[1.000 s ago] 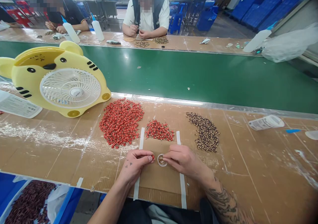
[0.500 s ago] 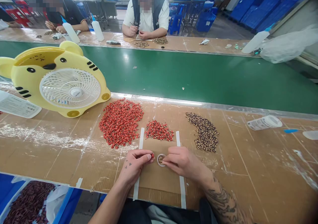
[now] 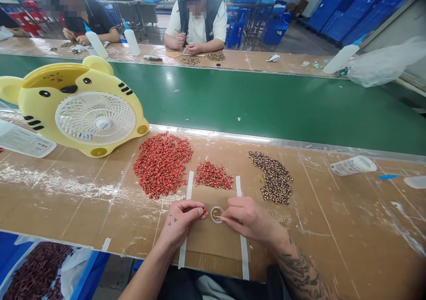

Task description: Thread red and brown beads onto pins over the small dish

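My left hand [image 3: 182,222] pinches a small red piece [image 3: 204,211] between thumb and fingertips. Just right of it, a small round clear dish [image 3: 212,215] rests on a cardboard sheet [image 3: 213,242] taped down at both sides. My right hand [image 3: 244,215] grips a thin wooden stick like a toothpick [image 3: 217,216], its tip over or inside the dish. Beyond the dish lies a small heap of red pieces [image 3: 213,175], with a larger red heap [image 3: 163,164] to its left. Small dark-and-tan pieces [image 3: 274,178] are spread to the right.
A yellow animal-faced fan [image 3: 83,107] stands at the left. Behind the table runs a green conveyor belt [image 3: 266,104]. A white tub [image 3: 354,165] lies on its side at the right. Two people [image 3: 199,25] work across the belt. A blue crate [image 3: 89,264] sits below the left edge.
My right hand has drawn slightly to the right, showing more of the stick across the dish. Scraps on the green belt have shifted left. My left hand has hardly moved.
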Available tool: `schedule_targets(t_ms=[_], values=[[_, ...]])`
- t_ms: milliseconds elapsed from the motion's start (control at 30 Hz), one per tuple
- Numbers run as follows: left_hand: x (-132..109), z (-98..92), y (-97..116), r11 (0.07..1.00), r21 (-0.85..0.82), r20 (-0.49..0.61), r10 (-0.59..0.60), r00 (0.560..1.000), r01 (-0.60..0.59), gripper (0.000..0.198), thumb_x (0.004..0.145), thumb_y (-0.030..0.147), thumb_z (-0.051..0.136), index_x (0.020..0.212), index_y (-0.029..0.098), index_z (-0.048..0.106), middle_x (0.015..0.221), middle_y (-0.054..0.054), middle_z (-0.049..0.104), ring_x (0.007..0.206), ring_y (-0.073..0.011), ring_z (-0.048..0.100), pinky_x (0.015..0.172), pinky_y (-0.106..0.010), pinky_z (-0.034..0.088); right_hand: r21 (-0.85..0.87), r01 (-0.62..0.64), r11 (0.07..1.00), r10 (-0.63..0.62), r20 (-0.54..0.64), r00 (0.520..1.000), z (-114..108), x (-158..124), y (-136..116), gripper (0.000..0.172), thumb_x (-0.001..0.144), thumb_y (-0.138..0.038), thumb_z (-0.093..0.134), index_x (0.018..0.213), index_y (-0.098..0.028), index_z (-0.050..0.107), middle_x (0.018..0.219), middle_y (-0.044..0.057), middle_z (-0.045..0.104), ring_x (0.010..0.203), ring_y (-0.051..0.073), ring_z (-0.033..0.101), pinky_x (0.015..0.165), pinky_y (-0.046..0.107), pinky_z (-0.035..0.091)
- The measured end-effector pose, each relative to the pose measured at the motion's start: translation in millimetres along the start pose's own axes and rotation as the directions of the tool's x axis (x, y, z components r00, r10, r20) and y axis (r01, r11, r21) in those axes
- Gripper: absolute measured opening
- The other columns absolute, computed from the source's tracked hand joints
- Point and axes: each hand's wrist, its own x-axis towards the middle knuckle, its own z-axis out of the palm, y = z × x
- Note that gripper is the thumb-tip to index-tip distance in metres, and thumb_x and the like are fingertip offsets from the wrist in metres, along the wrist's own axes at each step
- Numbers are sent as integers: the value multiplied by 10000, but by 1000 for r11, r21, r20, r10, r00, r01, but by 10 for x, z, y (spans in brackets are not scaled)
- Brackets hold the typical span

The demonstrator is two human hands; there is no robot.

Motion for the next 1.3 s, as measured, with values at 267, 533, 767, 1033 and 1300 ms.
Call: schedule_targets(t_ms=[267,533,767,1033,1300], values=[[-4,37,42,999,32,39,-9,999,8,149,635,230,864,724,134,793,702,-76,783,632,-148,699,669,-226,542,340,-87,936,199,-311,929,-14,16,-54,195,925,-277,634,796,-168,733,589,8,576,528,116,493,503,237,354],[4,23,28,999,52,26,10,1000,-11,149,637,240,859,728,143,790,692,-65,776,625,-159,698,672,-242,543,312,-100,945,193,-283,940,50,93,-108,290,949,-347,595,771,-172,742,576,20,600,524,124,509,493,240,363],[2,-2,13,996,86,51,29,998,-34,115,663,224,836,729,140,792,658,-60,759,619,-154,679,655,-231,518,278,-132,951,209,-268,941,107,106,-109,316,958,-356,578,747,-167,718,570,9,563,525,120,481,510,244,348],[-7,19,30,999,43,54,21,998,-24,110,666,212,834,729,138,781,680,-60,768,626,-143,682,661,-221,523,262,-179,948,248,-258,934,47,45,-54,373,962,-365,560,660,-162,640,576,-8,503,527,112,451,519,245,317],[-15,5,37,999,39,26,7,1000,-8,184,617,250,876,727,148,769,662,-47,758,638,-137,677,663,-204,512,122,-351,928,362,-87,928,-244,-21,55,216,908,-328,652,760,-173,678,680,-2,621,611,127,545,583,241,389]])
